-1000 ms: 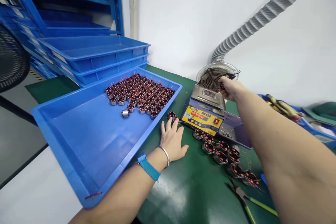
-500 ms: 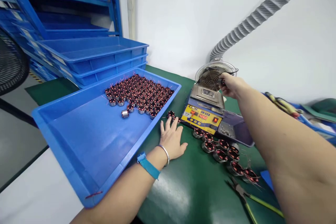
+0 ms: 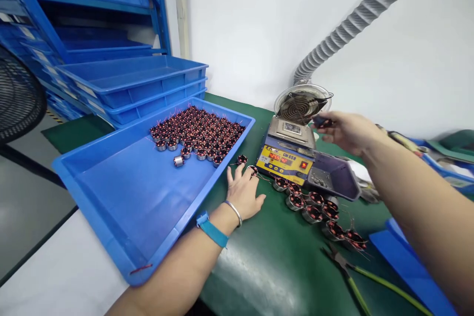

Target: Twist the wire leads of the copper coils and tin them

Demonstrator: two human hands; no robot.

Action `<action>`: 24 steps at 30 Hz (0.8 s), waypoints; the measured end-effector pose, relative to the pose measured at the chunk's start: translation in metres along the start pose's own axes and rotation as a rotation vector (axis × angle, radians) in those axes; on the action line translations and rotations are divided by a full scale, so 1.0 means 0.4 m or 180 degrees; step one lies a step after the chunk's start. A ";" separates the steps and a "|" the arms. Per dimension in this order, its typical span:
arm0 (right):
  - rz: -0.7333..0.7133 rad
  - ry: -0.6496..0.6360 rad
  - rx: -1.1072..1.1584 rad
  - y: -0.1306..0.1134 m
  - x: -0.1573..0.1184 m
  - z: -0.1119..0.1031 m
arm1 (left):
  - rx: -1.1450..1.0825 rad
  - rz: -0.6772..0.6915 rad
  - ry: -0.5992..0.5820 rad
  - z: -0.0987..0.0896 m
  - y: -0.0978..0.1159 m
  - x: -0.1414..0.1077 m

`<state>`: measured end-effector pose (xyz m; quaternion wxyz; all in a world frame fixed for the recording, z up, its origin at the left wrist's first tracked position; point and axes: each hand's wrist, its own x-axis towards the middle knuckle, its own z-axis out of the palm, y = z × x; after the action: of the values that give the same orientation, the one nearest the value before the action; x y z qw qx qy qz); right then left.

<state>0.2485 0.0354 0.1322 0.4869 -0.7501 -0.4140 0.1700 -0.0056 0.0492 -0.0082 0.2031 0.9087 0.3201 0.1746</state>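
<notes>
My right hand [image 3: 348, 131] is raised beside the solder pot [image 3: 291, 131], its fingers closed on a dark, blurred piece that looks like a wound motor stator [image 3: 321, 121]. My left hand [image 3: 244, 191] lies on the green table with fingers spread, fingertips at a wire-wound stator [image 3: 253, 171]. Another stator [image 3: 242, 159] stands just beyond those fingertips. In front of the pot several more stators [image 3: 311, 214] stand in a slanting cluster, copper windings facing up and thin wire ends sticking out.
A large blue tray [image 3: 111, 197] at the left holds many stators at its far end. Behind it are stacked blue bins [image 3: 148, 84]. Green-handled cutters [image 3: 342, 264] lie front right. A purplish bin [image 3: 338, 177] with metal bits adjoins the pot; a fume duct [image 3: 333, 39] rises behind.
My right hand has drawn back to the right and slightly down from the fume hood, with the stator still in its fingers. My left hand has barely moved. The view has shifted slightly.
</notes>
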 end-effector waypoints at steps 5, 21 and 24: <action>0.0203 -0.0158 0.0322 0.052 -0.240 -0.047 | 0.0137 0.0031 0.0060 -0.003 0.006 -0.003; 0.1256 0.1599 -0.1544 0.232 -0.887 -0.513 | 0.0806 0.0642 -0.0028 -0.009 0.041 -0.052; 0.1670 0.1759 -0.1895 0.274 -0.971 -0.590 | 0.0658 0.0671 -0.0164 -0.015 0.050 -0.062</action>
<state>0.2209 -0.4292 0.0898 0.2834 -0.9531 -0.0966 -0.0444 -0.0161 0.0204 0.0018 0.0972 0.9576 0.2339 0.1376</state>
